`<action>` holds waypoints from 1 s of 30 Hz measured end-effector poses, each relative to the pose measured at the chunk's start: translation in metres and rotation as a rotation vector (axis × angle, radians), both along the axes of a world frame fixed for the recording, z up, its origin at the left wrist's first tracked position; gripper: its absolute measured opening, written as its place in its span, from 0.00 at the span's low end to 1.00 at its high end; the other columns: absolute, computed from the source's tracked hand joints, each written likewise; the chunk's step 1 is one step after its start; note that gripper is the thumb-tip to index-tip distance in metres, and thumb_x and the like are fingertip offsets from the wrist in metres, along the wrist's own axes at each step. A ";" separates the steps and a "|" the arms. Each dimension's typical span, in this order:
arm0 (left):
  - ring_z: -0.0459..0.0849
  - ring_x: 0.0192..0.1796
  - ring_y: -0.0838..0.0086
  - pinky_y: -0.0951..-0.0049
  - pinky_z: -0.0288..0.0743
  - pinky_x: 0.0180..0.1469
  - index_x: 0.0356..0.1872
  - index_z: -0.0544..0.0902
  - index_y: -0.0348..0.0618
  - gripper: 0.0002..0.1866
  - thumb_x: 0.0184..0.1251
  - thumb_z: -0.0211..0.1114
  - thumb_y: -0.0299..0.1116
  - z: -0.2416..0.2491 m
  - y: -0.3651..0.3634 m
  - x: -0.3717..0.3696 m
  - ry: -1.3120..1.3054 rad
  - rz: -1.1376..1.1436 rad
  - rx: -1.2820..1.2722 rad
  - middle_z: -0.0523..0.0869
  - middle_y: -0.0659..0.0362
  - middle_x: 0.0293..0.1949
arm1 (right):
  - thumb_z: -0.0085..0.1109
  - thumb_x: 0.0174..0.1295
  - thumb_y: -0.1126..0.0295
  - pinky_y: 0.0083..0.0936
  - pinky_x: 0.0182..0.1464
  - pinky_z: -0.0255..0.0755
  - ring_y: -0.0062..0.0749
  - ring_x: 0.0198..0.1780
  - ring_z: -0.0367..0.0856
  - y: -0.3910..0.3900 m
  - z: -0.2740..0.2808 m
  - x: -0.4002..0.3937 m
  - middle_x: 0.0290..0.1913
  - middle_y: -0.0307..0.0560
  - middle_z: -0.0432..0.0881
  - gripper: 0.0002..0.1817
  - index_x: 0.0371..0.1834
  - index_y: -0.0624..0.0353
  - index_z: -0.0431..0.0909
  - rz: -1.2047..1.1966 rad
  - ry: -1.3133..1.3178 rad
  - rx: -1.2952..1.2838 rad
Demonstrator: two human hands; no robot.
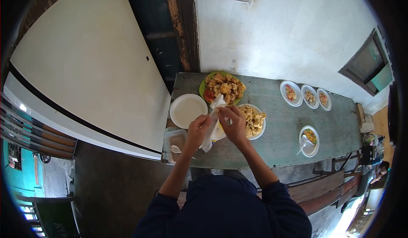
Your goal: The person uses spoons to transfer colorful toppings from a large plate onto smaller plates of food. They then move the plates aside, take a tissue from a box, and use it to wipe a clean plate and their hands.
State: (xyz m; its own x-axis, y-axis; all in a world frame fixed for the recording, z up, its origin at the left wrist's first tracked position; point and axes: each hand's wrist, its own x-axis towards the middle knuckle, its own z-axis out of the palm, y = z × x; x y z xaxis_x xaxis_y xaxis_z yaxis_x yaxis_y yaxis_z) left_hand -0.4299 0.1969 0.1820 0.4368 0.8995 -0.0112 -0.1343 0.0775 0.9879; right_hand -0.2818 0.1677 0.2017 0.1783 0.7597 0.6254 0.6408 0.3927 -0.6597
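Observation:
My left hand (199,130) pinches one side of a thin, whitish, crumpled plastic bag (207,143). Opposite it, my right hand (233,121) has its fingers closed on the bag's other side. Behind the bag, a green plate (202,86) bears fried pieces (229,87) and something red. Partly covered by my right hand, a white plate (262,129) holds pale crispy pieces (253,120). A stack of white plates (188,110) stands to the left of the bag. Something white and yellow under the bag is mostly hidden.
A clear plastic tub (170,137) with a white spoon (175,149) sits at the table's near left corner. Three small plates of food (290,103) line the wall side. Nearer me is a plate (309,153) with mixed food and spoons. A bench (314,191) and a person (379,174) are at right.

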 end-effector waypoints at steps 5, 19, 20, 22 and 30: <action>0.71 0.33 0.85 0.84 0.64 0.37 0.45 0.78 0.34 0.13 0.68 0.54 0.32 -0.002 -0.031 0.021 -0.076 0.124 0.045 0.78 0.65 0.32 | 0.60 0.47 0.82 0.28 0.35 0.72 0.39 0.34 0.76 -0.045 0.000 -0.006 0.34 0.48 0.75 0.13 0.39 0.64 0.78 0.111 -0.063 0.016; 0.70 0.32 0.87 0.85 0.66 0.34 0.37 0.78 0.34 0.12 0.70 0.52 0.34 -0.016 -0.112 0.071 -0.224 0.394 -0.138 0.78 0.65 0.30 | 0.62 0.41 0.79 0.27 0.35 0.72 0.32 0.33 0.75 -0.126 -0.033 0.040 0.31 0.41 0.74 0.17 0.38 0.57 0.78 0.345 -0.269 0.042; 0.69 0.31 0.87 0.85 0.64 0.33 0.35 0.78 0.34 0.13 0.70 0.51 0.34 -0.016 -0.116 0.073 -0.210 0.381 -0.103 0.76 0.66 0.28 | 0.62 0.41 0.79 0.27 0.35 0.72 0.32 0.33 0.75 -0.127 -0.030 0.043 0.31 0.41 0.74 0.17 0.38 0.57 0.78 0.352 -0.270 0.043; 0.67 0.30 0.87 0.84 0.63 0.32 0.33 0.77 0.34 0.13 0.70 0.51 0.34 -0.013 -0.120 0.080 -0.125 0.404 -0.049 0.75 0.66 0.27 | 0.63 0.39 0.79 0.27 0.34 0.72 0.32 0.32 0.75 -0.128 -0.022 0.049 0.30 0.40 0.74 0.16 0.35 0.57 0.79 0.340 -0.239 0.099; 0.64 0.28 0.83 0.81 0.62 0.31 0.32 0.74 0.34 0.11 0.70 0.49 0.32 0.004 -0.140 0.104 0.118 0.464 0.213 0.70 0.64 0.24 | 0.62 0.41 0.80 0.27 0.32 0.70 0.32 0.30 0.73 -0.123 -0.008 0.072 0.29 0.40 0.72 0.13 0.33 0.57 0.79 0.305 -0.159 0.170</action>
State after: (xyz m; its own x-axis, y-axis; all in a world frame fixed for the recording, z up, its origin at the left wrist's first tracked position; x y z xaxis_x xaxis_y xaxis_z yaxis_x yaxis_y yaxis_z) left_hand -0.3259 0.0564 0.1859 -0.0015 0.9858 0.1677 0.0063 -0.1676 0.9858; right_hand -0.2099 0.0443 0.1941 -0.1492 0.6460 0.7486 0.5670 0.6762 -0.4705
